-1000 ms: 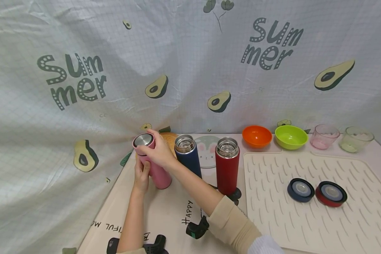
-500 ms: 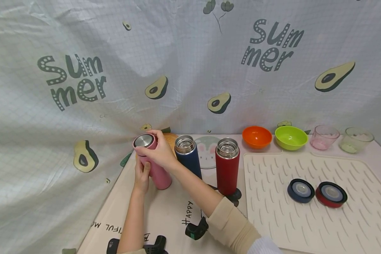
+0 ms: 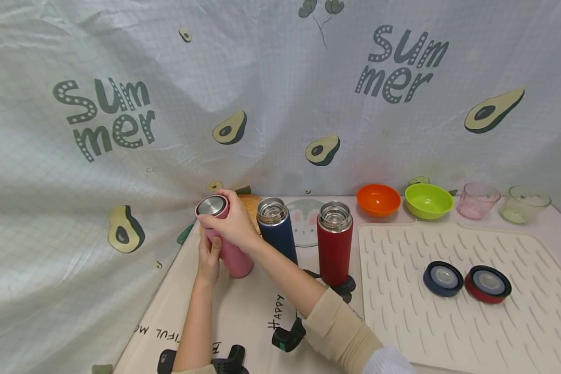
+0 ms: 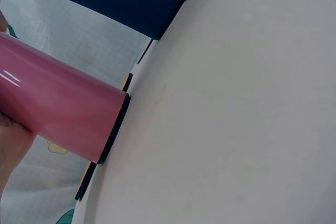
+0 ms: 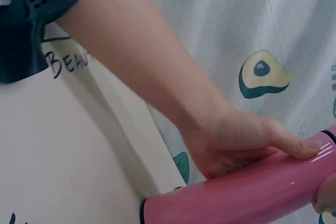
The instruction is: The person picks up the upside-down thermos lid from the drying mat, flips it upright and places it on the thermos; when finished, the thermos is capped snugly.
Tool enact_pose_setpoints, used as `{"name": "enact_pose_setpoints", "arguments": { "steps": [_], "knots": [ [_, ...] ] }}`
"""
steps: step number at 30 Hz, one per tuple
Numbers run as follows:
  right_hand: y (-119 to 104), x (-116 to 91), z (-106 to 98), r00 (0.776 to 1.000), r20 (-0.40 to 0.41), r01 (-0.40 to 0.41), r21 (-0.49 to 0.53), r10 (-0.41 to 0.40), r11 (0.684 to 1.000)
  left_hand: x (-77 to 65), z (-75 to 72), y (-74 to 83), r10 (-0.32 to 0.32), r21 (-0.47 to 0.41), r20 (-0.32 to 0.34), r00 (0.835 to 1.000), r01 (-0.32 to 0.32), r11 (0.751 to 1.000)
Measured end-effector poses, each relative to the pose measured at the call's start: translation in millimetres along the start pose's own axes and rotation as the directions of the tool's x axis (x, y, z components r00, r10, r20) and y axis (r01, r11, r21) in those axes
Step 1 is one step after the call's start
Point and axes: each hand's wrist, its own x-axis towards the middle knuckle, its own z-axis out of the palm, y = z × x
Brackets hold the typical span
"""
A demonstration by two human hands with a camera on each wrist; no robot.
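Left hand [image 3: 209,261] grips the pink bottle [image 3: 237,261]; right hand [image 3: 236,222] grasps its lid [image 3: 212,206], fingertips partly hidden

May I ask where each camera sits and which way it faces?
Head: worn there, facing forward-down at the pink thermos; left hand, right hand show.
Left wrist: worn there, facing the pink thermos's lower end; left hand partly shows.
Right wrist: worn there, facing left hand, left forearm.
Wrist views share the pink thermos.
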Motion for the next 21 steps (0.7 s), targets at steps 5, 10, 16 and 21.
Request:
{"name": "enact_pose_setpoints", "arguments": {
  "steps": [5,10,16,21],
  "knots": [
    [1.1,0.0,-1.2,1.0,0.018,0.006,0.022,-0.006,1.0,0.9,-0.1,-0.8,0.002,-0.003,-0.003,1.0,-0.002,1.0],
    [3.0,-0.4,1.2,1.0,-0.022,0.02,-0.017,-0.02,1.0,0.6,0.0,-0.4,0.02,0.001,-0.001,1.0,-0.02,1.0],
    [1.8,0.0,0.7,1.0,0.004,0.02,-0.034,-0.02,0.999,0.0,1.8,1.6,0.009,-0.013,-0.009,1.0,-0.009,1.0],
    [1.6,0.2,0.4,1.0,-0.003,-0.014,0.027,0.014,1.0,0.5,1.7,1.8,0.013,-0.017,-0.008,1.0,-0.013,1.0]
  ]
}}
